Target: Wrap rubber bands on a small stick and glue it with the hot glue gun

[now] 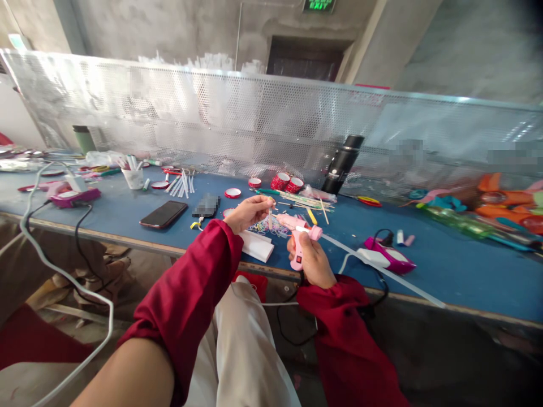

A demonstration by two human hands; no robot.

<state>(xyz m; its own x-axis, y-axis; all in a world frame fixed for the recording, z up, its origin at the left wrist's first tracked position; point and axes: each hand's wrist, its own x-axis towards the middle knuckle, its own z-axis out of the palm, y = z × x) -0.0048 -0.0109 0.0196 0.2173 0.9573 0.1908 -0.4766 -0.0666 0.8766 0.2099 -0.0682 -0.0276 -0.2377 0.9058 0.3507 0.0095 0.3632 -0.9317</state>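
My right hand (313, 261) is closed round the handle of a pink hot glue gun (292, 221), whose nozzle faces left. A long translucent glue stick (390, 271) sticks out of its back end and slopes down to the right. Just left of the nozzle, my left hand (248, 212) pinches a tiny piece that I cannot make out. Below the fingertips lies a scatter of small pastel bits (278, 229) on the blue table. A white box-like piece (257, 246) rests at the table's edge under my left wrist.
On the blue table (449, 254) stand a black flask (343, 165), red-patterned tape rolls (280, 181) and a white cup of pens (134, 177). A phone (163, 214) lies left. A purple-and-white device (388, 257) with cables sits right. Perforated metal panels (237, 121) close the back.
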